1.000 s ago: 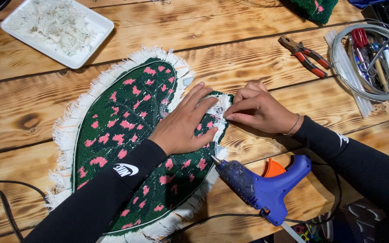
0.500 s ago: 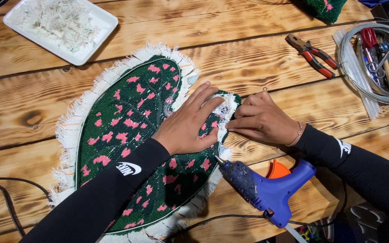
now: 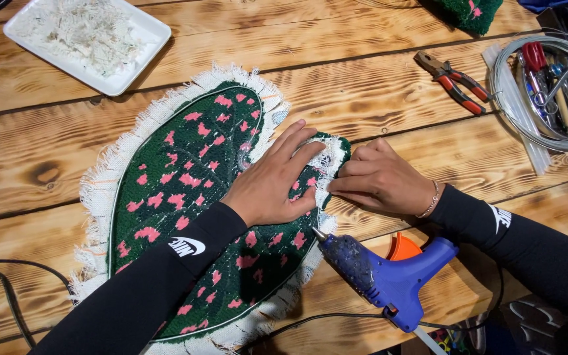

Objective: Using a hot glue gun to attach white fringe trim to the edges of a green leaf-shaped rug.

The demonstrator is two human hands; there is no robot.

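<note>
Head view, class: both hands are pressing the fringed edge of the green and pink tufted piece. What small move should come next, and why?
Probably keep pressing the folded fringe down. The left hand lies flat on the green and pink tufted piece while the right hand pinches the white edge against it, and the blue glue gun lies set down beside them, so fresh glue may need holding.

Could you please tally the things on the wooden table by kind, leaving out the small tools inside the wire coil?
Green-and-pink fringed pieces: 2, the large one under both hands, left and right, and one at the top edge
Glue gun: 1
Pliers: 1
Wire coil: 1
White tray: 1
Total: 6
</note>
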